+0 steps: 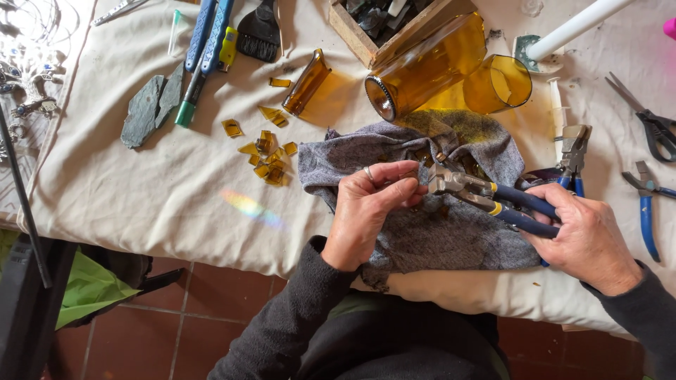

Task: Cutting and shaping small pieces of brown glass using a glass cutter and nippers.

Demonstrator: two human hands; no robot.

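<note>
Clothed table: pliers (493, 200) gripped in right hand (584, 236)

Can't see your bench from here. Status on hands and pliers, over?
Right hand gripping pliers. Left hand pinching something small at their tip, too hidden to identify, over grey cloth. Amber glass pieces lie apart at left.

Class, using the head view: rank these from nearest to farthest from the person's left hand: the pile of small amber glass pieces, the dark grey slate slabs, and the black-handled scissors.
From the left hand:
1. Pile of small amber glass pieces, just up and left on the cloth.
2. Dark grey slate slabs, further left, toward the far edge.
3. Black-handled scissors, far right, beyond the right hand.
</note>
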